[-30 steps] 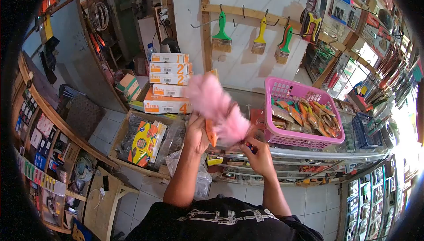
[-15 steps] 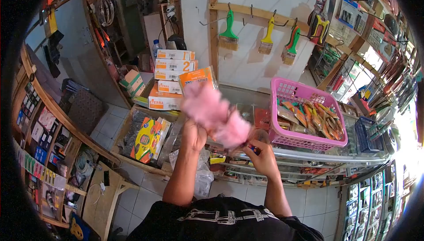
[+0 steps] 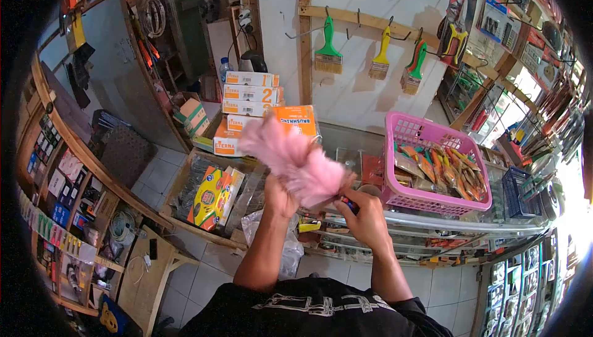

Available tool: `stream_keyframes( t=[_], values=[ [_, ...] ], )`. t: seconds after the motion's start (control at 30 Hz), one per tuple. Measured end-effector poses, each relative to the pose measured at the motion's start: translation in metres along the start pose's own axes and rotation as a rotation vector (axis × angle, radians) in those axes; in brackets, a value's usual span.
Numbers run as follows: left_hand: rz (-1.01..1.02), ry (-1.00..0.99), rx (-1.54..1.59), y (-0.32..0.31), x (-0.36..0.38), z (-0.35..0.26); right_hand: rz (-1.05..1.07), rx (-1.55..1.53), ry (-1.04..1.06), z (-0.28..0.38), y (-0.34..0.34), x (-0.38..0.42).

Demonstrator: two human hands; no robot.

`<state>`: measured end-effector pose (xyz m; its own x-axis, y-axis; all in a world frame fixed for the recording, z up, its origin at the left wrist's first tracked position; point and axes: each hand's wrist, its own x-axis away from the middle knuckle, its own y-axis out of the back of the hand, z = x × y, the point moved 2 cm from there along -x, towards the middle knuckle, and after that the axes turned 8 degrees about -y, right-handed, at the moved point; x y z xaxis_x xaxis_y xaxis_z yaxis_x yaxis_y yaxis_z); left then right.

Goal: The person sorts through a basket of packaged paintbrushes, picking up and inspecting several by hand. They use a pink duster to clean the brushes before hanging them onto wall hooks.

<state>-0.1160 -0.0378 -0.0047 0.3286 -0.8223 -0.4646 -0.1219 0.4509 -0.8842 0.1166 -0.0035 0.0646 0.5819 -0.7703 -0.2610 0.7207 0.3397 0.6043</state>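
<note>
A pink feather duster (image 3: 302, 167), blurred by motion, lies across the front of an orange packet (image 3: 298, 120). My right hand (image 3: 365, 218) is closed around the duster's dark handle, at the lower right of the feathers. Below the packet, my left hand (image 3: 281, 198) is raised with its fingers mostly hidden behind the feathers; it appears to grip the packet's lower part, which the duster covers. Only the packet's upper part, with printed lettering, shows.
A pink basket (image 3: 435, 203) full of packaged brushes stands on the glass counter (image 3: 358, 136) at right. Stacked Eterna boxes (image 3: 252, 93) and a yellow-green box (image 3: 213, 198) are at left. Paintbrushes (image 3: 328, 47) hang on the wall; a plastic bag (image 3: 287, 250) hangs below the counter.
The orange packet has turned more upright and shifted right. The duster's feathers have swept over its face, their far end moving left. Both hands keep their hold; the whole view has shifted slightly.
</note>
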Motion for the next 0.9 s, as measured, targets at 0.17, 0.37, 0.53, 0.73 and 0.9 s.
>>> stream_keyframes(
  t=[0.17,0.37,0.53,0.73,0.9],
  values=[
    [-0.555,-0.334,-0.423,-0.066,-0.001,0.023,0.043,-0.022,-0.026,-0.002,0.013,0.001],
    [-0.188,-0.142,-0.248,0.018,-0.013,-0.029,0.101,-0.107,0.001,-0.042,0.009,0.022],
    [-0.198,-0.127,-0.323,-0.023,-0.021,-0.013,0.194,-0.120,0.064,-0.044,0.011,0.026],
    [-0.185,-0.121,-0.318,-0.041,-0.018,0.016,0.088,-0.110,-0.069,-0.036,0.013,0.020],
    [-0.307,-0.114,-0.460,-0.047,-0.007,0.040,0.026,-0.232,-0.086,-0.049,0.006,0.009]
  ],
)
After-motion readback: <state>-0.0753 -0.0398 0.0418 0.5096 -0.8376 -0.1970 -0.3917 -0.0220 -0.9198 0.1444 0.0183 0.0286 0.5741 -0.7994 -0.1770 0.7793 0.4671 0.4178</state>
